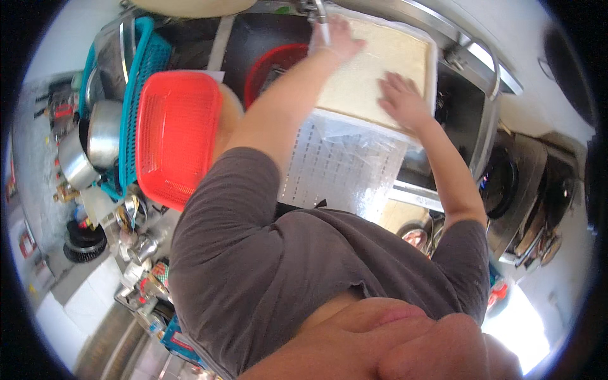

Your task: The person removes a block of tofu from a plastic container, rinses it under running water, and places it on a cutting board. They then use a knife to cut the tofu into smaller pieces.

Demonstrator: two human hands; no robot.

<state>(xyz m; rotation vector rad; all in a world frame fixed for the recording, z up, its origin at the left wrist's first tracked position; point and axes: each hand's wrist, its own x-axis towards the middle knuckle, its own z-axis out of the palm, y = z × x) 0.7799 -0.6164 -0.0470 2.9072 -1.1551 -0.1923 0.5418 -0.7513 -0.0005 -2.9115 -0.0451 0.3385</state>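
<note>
A wide, flat, cream-coloured slab (375,61) lies in a shallow white rectangular tray (432,71) over the sink. Clear plastic film (339,126) juts out from the tray's near edge. My left hand (338,38) rests palm down at the slab's far left corner, fingers spread, just by the metal tap (320,19). Lower and to the right, my right hand (403,99) is over the slab's near right part, its fingers apart and somewhat blurred. Neither hand grips anything. Between the tray and my body is a perforated metal sheet (339,166) with a wet shine.
A red plastic basket (175,137) stands at my left, beside a teal basket (142,85) holding metal pots (105,128). Under my left forearm sits a dark red basin (259,69). The metal sink rim (484,137) borders the right side, with a dark wok (501,183) beyond.
</note>
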